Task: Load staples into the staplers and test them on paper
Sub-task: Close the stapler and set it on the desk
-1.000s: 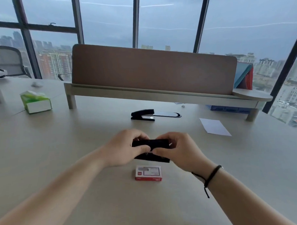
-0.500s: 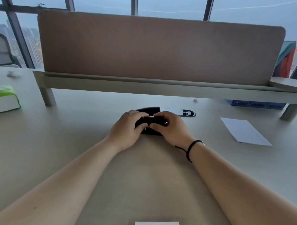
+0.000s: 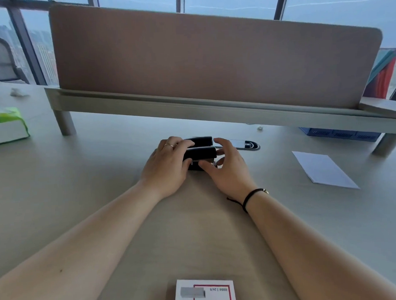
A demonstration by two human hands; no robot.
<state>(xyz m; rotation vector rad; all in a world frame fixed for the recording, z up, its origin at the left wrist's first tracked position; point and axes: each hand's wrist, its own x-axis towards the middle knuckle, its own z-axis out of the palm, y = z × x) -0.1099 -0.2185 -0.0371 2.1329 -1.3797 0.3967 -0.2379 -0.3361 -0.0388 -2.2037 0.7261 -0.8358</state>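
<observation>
Two black staplers lie side by side on the desk, the near stapler (image 3: 200, 153) just in front of the far stapler (image 3: 201, 140). My left hand (image 3: 167, 165) lies over their left ends, fingers wrapped on the near stapler. At that stapler's right end, my right hand (image 3: 228, 170) has its fingers spread, and its thumb touches the stapler's base. A red and white staple box (image 3: 205, 293) lies near the desk's front edge between my forearms. A white sheet of paper (image 3: 323, 169) lies to the right.
A brown divider panel (image 3: 212, 59) on a raised shelf (image 3: 213, 109) runs across the desk behind the staplers. A cable grommet (image 3: 246, 145) sits right of the staplers, a green tissue box (image 3: 5, 127) at far left, a blue tray (image 3: 340, 134) under the shelf at right.
Both hands carried the near stapler away from me and set it down beside the far stapler. My right hand's fingers have since spread apart; the view has shifted forward.
</observation>
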